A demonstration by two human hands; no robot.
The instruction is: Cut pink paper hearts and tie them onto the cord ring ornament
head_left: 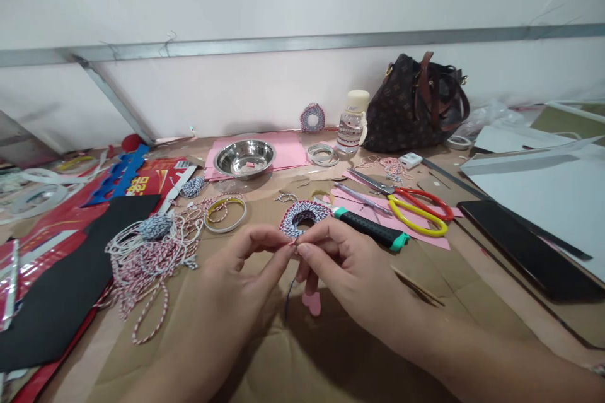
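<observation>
My left hand [239,267] and my right hand [343,264] meet above the brown cardboard, both pinching the near edge of a ring wrapped in red, white and blue twine [304,215]. A dark strand [288,296] hangs down from the pinch. A small pink heart-shaped piece [312,302] lies under my right hand's fingers. Just behind my right hand lies a black-handled tool with a green end [373,230].
A tangle of red-white twine [146,258] and a tape ring [225,214] lie at the left. Yellow-red scissors [416,206] rest on pink paper at the right. A steel bowl [244,157], a bottle [352,122], a brown handbag [416,103] and a second wrapped ring [312,117] stand at the back. A black tablet [529,251] is at right.
</observation>
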